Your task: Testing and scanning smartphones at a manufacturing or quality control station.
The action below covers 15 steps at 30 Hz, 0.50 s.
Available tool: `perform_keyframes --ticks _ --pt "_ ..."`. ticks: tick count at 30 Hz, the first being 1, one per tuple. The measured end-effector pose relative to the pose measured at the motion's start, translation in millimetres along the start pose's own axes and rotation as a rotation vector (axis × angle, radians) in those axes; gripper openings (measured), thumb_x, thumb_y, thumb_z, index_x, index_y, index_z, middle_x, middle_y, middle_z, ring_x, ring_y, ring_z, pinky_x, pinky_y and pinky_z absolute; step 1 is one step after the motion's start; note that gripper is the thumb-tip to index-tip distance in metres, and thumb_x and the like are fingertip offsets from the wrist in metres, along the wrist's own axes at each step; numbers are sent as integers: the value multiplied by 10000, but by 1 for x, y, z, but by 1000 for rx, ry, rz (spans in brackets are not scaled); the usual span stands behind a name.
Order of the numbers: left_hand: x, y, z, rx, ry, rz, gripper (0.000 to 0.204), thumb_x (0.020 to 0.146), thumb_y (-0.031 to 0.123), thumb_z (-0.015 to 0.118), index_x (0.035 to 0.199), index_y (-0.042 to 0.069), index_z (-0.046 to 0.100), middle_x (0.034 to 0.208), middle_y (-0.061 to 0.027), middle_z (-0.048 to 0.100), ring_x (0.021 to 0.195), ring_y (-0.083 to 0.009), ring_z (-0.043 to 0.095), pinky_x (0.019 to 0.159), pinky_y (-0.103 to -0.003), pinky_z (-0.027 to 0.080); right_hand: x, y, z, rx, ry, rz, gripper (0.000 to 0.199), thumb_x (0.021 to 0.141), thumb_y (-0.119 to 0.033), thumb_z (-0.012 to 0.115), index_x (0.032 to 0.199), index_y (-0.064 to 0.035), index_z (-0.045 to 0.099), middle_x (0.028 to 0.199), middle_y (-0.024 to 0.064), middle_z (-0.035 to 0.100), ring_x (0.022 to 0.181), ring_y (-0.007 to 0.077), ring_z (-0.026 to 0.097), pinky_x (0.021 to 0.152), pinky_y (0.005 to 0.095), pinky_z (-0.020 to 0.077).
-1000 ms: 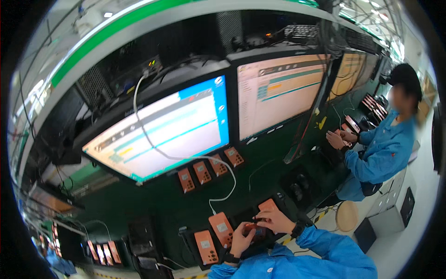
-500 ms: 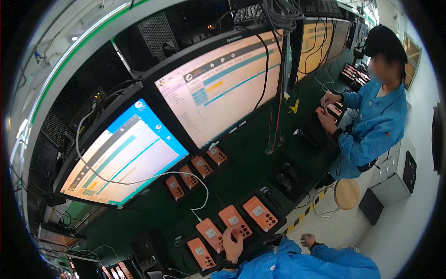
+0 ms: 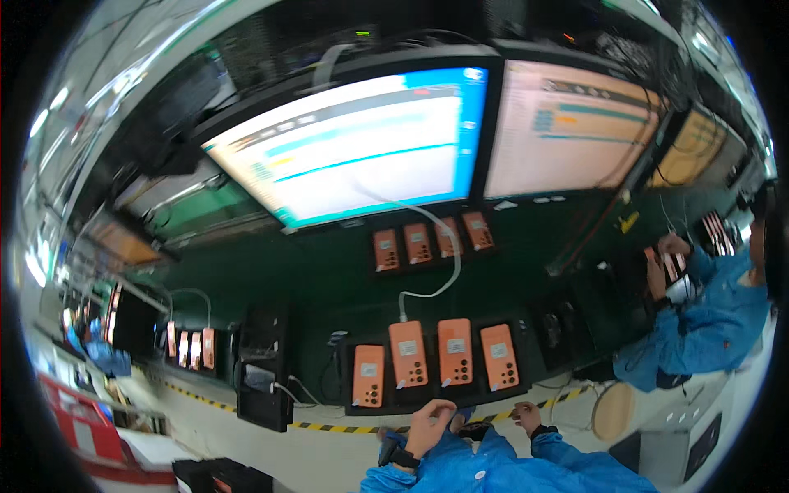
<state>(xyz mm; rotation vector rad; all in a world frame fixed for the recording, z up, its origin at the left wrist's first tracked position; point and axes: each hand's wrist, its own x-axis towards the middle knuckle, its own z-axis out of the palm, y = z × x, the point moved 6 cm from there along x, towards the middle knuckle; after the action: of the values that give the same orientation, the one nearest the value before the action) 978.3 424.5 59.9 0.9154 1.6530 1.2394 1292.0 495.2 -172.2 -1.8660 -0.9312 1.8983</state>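
Green bench (image 3: 312, 296), orange phones (image 3: 454, 345) beyond empty, half-curled left grip (image 3: 429, 426) and right grip (image 3: 526, 416)

White cable (image 3: 457, 256) crosses gap between phone rows (image 3: 455, 348); green bench (image 3: 308, 275) open farther left.

- Four orange phones (image 3: 454, 352) lie face down along the near side of the desk (image 3: 308, 283), a white cable (image 3: 454, 263) reaching one.
- The left hand (image 3: 430, 427), fingers curled, hovers just before them; the right hand (image 3: 526, 416) hangs farther right.
- Lit monitors (image 3: 394, 140) stand behind.
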Motion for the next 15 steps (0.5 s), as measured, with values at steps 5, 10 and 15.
perform_keyframes --ticks 5,10,15 --pt "-62 -44 -62 -87 167 34 154 877 96 570 1000 35 641 904 -63 685 812 -143 644 725 -271 499 25 -15 32 -245 -60 -146 199 890 -222 566 1001 -58 579 868 95 640 675 189 605 551 321 473" --pt "-164 -114 -161 -184 467 18 163 875 100 569 1010 37 634 896 -74 684 809 -147 646 714 -275 506 1 37 103 -553 -175 -73 201 877 -189 587 993 -25 597 862 110 642 677 211 614 489 343 483" --pt "-274 -189 -252 -368 902 -173 129 865 97 570 955 27 630 868 -82 681 802 -160 651 701 -282 511 -29 75 224 -892 -473 -103 229 868 -211 607 997 -24 629 880 91 660 717 217 630 597 347 518"
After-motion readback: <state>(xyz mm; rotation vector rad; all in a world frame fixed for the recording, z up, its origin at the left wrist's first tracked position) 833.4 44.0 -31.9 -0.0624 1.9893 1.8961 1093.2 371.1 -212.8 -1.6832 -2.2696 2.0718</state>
